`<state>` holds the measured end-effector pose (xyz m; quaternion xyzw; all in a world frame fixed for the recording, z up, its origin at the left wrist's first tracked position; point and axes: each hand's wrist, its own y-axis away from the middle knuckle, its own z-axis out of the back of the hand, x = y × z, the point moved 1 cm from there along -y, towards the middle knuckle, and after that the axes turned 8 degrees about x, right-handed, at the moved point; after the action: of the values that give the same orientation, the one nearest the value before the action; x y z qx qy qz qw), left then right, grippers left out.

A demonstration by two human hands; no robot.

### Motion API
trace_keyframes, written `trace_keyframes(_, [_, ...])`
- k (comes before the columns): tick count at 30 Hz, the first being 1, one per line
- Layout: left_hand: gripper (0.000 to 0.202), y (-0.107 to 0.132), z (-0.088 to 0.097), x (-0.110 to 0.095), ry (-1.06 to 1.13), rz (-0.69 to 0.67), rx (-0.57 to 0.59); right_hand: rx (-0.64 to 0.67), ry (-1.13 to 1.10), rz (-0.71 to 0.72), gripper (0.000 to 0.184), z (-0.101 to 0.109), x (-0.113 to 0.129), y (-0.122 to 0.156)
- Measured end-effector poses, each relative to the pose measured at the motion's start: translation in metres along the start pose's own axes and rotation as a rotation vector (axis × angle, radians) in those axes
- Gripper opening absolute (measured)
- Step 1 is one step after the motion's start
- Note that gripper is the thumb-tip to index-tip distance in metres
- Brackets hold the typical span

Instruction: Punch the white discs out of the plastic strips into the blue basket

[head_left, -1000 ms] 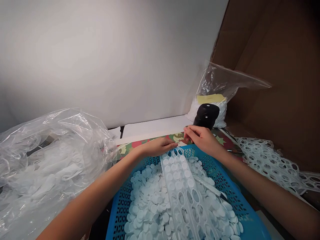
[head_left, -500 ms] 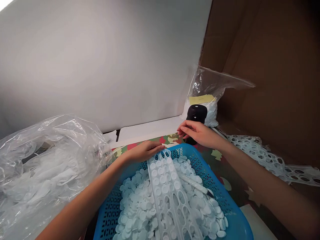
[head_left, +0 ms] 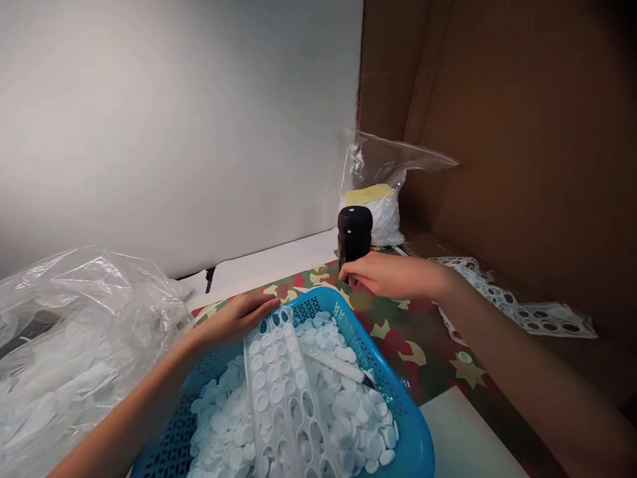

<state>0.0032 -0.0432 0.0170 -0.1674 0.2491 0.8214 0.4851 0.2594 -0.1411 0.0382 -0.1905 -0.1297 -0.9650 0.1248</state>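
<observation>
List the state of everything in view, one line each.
White discs, mostly loose, heaped.
Blue basket, upright, holding discs.
White strip, partly filled with discs.
Black container, upright.
Left hand, at the strip's far end; grip unclear.
Right hand, fingers bent at the container; contact unclear.
White stick, lying on discs.
Labelled bag, partly filled.
Left-side bag, crumpled.
White lattice sheets, lying loose.

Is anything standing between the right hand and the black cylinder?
Nothing visible is in the way. In this view the right hand overlaps the lower part of the black cylinder; contact cannot be told. The blue basket sits nearer the camera.
</observation>
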Motion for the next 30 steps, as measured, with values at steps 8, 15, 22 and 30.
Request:
trace_keyframes(8, [0.032, 0.007, -0.003, 0.004, -0.024, 0.095, 0.037, 0.083, 0.022, 0.124, 0.035, -0.015, -0.008, -0.023])
trace_keyframes(15, [0.032, 0.005, -0.005, 0.001, -0.025, 0.108, 0.056, 0.029, -0.054, 0.209, 0.031, -0.020, -0.005, -0.032])
trace_keyframes(22, [0.033, 0.004, -0.011, -0.010, 0.016, 0.078, 0.121, -0.026, -0.221, 0.367, 0.021, -0.038, 0.005, -0.048])
trace_keyframes(30, [0.034, 0.002, -0.015, -0.013, 0.072, -0.011, 0.116, 0.132, -0.393, 0.467, 0.021, -0.073, 0.013, -0.089])
